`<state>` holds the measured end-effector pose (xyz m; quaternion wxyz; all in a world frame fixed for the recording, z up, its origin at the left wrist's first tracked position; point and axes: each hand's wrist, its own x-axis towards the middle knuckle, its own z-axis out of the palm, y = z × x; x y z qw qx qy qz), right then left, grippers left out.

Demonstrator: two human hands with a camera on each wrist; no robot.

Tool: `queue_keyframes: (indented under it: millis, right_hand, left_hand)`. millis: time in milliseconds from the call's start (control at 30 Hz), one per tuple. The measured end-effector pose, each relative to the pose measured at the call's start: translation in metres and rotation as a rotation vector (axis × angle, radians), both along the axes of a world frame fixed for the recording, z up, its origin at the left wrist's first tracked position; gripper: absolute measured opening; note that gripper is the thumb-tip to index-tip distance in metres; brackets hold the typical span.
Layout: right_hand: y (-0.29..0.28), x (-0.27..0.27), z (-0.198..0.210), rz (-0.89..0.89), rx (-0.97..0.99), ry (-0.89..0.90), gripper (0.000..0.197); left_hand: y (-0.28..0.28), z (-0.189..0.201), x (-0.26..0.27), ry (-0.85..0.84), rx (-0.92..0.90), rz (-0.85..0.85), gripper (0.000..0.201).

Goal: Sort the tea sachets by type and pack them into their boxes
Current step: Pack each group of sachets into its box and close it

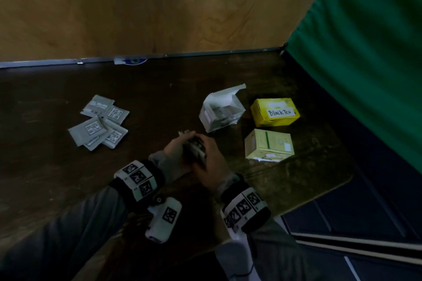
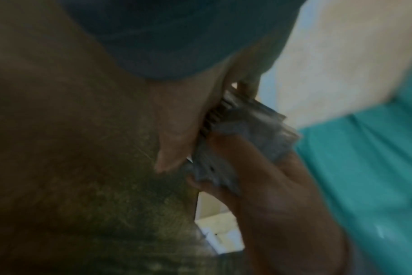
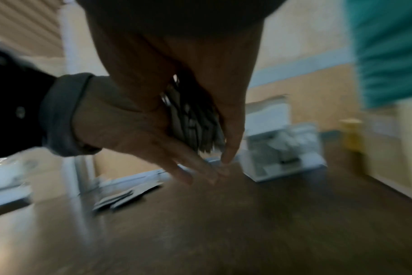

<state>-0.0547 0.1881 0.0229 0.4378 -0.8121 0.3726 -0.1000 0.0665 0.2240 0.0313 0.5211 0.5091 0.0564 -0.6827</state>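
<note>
Both hands meet above the table's middle around a stack of grey tea sachets [image 1: 194,149]. My right hand [image 1: 206,157] pinches the stack [image 3: 195,128] between thumb and fingers. My left hand [image 1: 181,146] holds its other side, with the thumb [image 2: 174,141] against the sachet edges [image 2: 252,128]. Just beyond the hands, an open white box [image 1: 220,110] has its flap raised and sachets inside. A yellow box marked "Black Tea" [image 1: 275,112] and a pale yellow box [image 1: 268,143] stand closed to the right. Several loose grey sachets [image 1: 100,121] lie at the left.
The dark wooden table [image 1: 159,89] ends at a metal strip against a plywood wall [image 1: 137,18]. A green cloth [image 1: 365,52] hangs at the right, beside the table's right edge. Bare tabletop lies between the loose sachets and the boxes.
</note>
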Motion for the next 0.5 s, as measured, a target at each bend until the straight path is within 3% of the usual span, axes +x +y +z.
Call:
queue_keyframes:
  millis: [67,100,200,267,367,433,500]
  right_hand:
    - [0.002,-0.016,-0.004,-0.134,-0.047,-0.122,0.056]
    - [0.001,-0.025,-0.006,-0.191,-0.064,-0.178,0.052]
    - [-0.004,-0.050,-0.015,-0.323,-0.127,-0.259,0.042]
    - [-0.007,-0.066,-0.027,-0.350,-0.209,-0.099,0.042]
    - [-0.009,-0.082,-0.042,-0.264,-0.239,0.195,0.040]
    - [-0.008,-0.088,-0.044,-0.210,-0.174,0.301,0.039]
    - [-0.006,-0.085,-0.041,-0.180,-0.174,0.393,0.039]
  left_hand:
    - [-0.006,-0.001,-0.013,0.004,-0.027,-0.133,0.027]
    - [-0.011,-0.002,-0.021,-0.052,-0.018,-0.217,0.040]
    - [-0.025,0.010,-0.031,-0.472,0.023,-0.720,0.069]
    - [-0.036,0.022,-0.027,-0.865,-0.034,-0.980,0.066]
    - [-0.058,0.036,-0.009,-1.503,-0.228,-1.028,0.051]
    - [-0.074,0.037,-0.004,-1.767,-0.281,-1.119,0.063]
    - [-0.087,0.037,0.000,-1.902,-0.245,-1.318,0.085]
